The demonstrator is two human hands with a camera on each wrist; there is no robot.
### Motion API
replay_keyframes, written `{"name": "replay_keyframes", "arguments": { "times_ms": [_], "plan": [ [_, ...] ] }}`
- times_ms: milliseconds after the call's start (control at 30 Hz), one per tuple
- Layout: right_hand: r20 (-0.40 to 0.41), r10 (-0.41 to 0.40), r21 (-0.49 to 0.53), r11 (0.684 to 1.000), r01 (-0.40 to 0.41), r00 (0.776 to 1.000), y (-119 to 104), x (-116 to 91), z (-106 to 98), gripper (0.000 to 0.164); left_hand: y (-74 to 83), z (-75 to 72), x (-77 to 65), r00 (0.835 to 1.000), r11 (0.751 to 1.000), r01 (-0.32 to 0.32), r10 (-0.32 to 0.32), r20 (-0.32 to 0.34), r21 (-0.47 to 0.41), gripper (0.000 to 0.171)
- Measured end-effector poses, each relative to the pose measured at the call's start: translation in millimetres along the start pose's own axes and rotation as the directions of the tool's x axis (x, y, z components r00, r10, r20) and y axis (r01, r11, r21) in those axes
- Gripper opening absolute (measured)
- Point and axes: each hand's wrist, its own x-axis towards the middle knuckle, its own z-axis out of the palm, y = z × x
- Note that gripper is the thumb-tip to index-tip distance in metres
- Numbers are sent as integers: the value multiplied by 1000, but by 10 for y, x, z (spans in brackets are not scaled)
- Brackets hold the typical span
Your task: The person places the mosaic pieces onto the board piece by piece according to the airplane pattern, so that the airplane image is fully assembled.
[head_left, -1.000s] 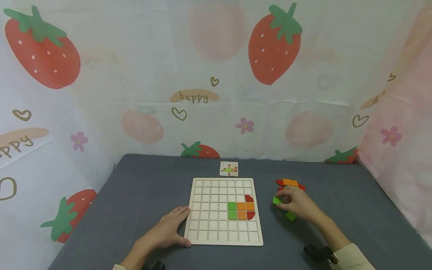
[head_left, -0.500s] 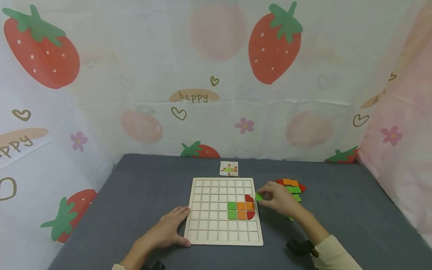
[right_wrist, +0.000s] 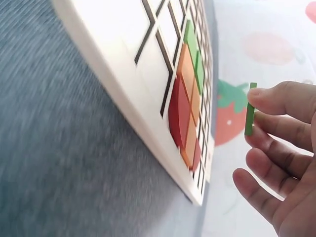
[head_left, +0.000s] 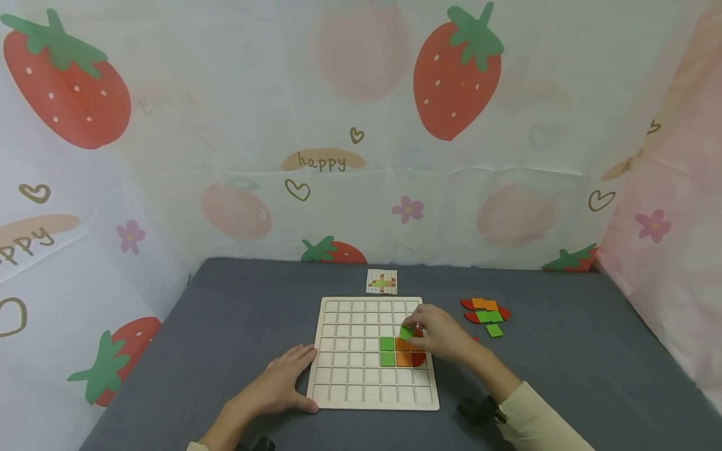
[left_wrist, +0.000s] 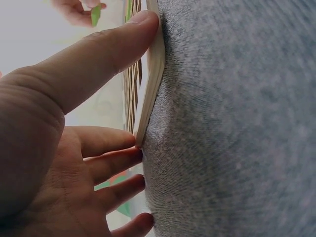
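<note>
Head view. Right of centre, the right hand (head_left: pixel 442 333) pinches a thin square green tile (head_left: pixel 407 332) above the pale wooden grid board (head_left: pixel 347 393), lower centre. Lower left of centre, the left hand (head_left: pixel 276 382), thumb spread wide, touches the board's left edge. Loose red, orange and green tiles (head_left: pixel 488 317) lie at right.

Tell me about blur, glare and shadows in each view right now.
Head view: evenly lit, with a faint shadow on the dark grey cloth near the right arm; left wrist view: white printed fabric backdrop washed out, distant right hand soft; right wrist view: pale wooden grid board overexposed in places, foreground cloth blurred.
</note>
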Motion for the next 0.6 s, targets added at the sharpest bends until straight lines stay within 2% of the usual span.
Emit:
{"name": "replay_keyframes", "arguments": {
  "times_ms": [367,600],
  "plan": [
    [68,-44,-9,999,45,997,-142,177,173,23,3,13,2,1000,1000,6,-6,-9,10,102],
    [80,-68,-21,997,70,994,-237,276,242,22,0,19,5,1000,1000,6,-6,-14,12,102]
  ]
}}
